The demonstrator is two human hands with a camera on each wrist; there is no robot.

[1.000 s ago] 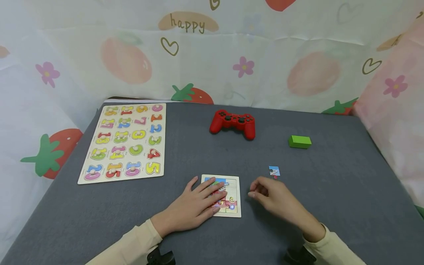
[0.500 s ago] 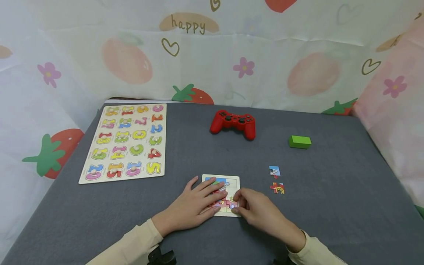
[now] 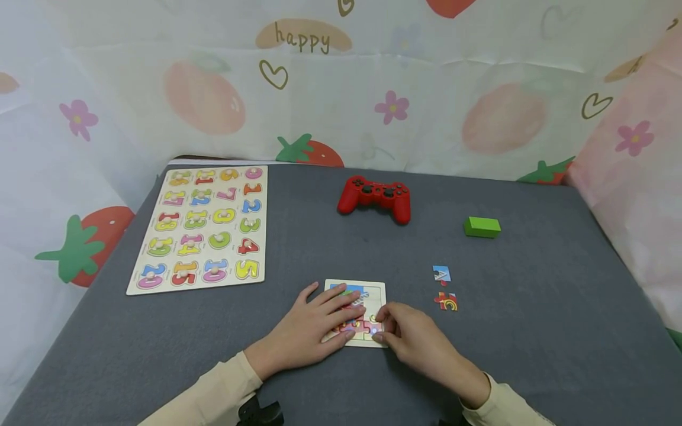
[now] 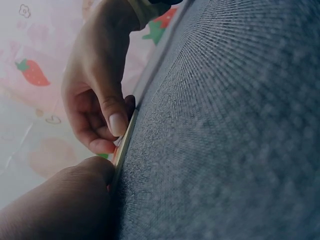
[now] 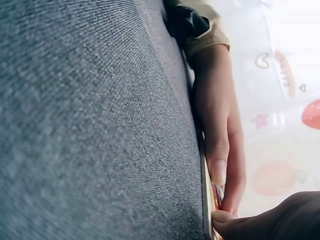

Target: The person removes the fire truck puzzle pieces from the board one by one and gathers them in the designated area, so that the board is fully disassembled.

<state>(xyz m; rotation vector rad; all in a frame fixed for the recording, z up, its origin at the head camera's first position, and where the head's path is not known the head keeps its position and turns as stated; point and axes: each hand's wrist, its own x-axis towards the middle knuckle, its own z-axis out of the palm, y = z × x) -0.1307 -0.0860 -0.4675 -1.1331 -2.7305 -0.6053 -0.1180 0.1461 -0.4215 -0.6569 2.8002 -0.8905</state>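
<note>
Apparently steadying the puzzle point(image 3: 377, 294) on the table point(image 3: 533, 307) with straight, spread fingers of the left hand point(image 3: 305, 334), likely against sliding; working at its right side with bent thumb and forefinger of the right hand point(image 3: 418, 334), impossible to tell whether gripping; with two loose pieces point(image 3: 449, 303) to the right, presumably for easy reach.

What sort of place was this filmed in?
Probably an indoor play or filming corner, judging by the strawberry-print curtain, the number board and the small jigsaw being handled.
</note>
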